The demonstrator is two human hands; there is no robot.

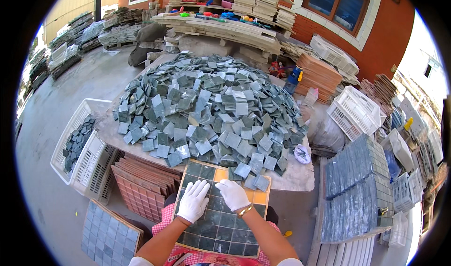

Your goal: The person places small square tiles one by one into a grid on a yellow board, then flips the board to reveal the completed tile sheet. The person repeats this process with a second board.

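A wood-edged tray (pixel 266 209) tilts in front of me, its grid mostly filled with dark grey-green square stone tiles (pixel 221 233). Orange-yellow cells (pixel 221 174) show bare along its far edge and right side. My left hand (pixel 193 202), in a white glove, lies flat on the tiles with its fingers stretched out. Also gloved, my right hand (pixel 233 195) rests at the upper middle of the grid, fingers curled together; whatever is under the fingertips is hidden. A few loose tiles (pixel 260 182) overlap the tray's far right corner.
Beyond the tray, a big heap of loose tiles (pixel 202 106) covers the table (pixel 300 179). At left stand a white crate of dark tiles (pixel 96 167), stacked reddish-brown trays (pixel 141 186) and a tiled panel (pixel 108 235). Wrapped tile stacks (pixel 352 191) and a white crate (pixel 354 111) stand right.
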